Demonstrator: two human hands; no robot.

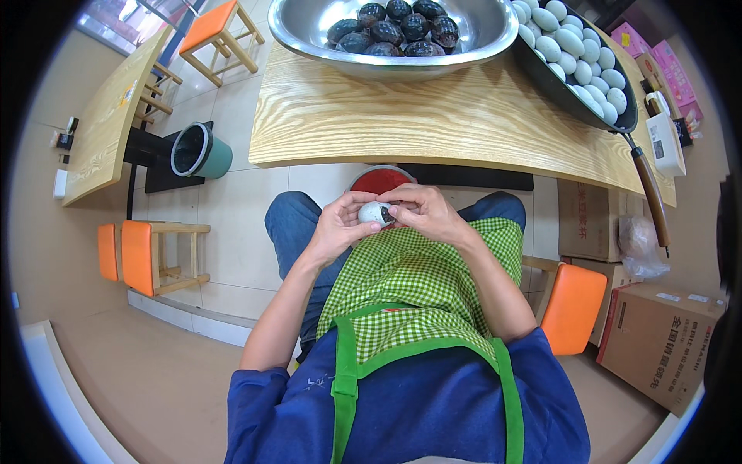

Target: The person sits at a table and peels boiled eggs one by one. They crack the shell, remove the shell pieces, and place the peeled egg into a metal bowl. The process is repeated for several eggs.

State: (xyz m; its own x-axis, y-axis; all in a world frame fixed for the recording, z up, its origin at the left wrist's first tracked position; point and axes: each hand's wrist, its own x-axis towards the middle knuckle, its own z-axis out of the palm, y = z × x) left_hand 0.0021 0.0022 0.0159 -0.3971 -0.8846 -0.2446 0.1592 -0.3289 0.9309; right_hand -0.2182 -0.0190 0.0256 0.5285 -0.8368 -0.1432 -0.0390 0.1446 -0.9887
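My left hand (340, 226) and my right hand (427, 213) meet over my lap and together hold one pale egg (374, 213). Part of its shell is off, and a dark inside shows on its right side under my right fingertips. Below the hands lies my green checked apron (417, 271). A red bin (379, 179) stands on the floor just beyond the hands, under the table edge. On the wooden table (433, 116) sit a metal bowl (317, 27) with several dark peeled eggs (398, 27) and a dark pan (556, 85) full of pale unpeeled eggs (576, 46).
The pan's long handle (649, 193) sticks out past the table's right edge. A teal bucket (202, 151) stands on the floor at left near orange stools (143, 255). Cardboard boxes (657, 340) and an orange stool (572, 305) are at right. A white device (666, 143) lies on the table's right end.
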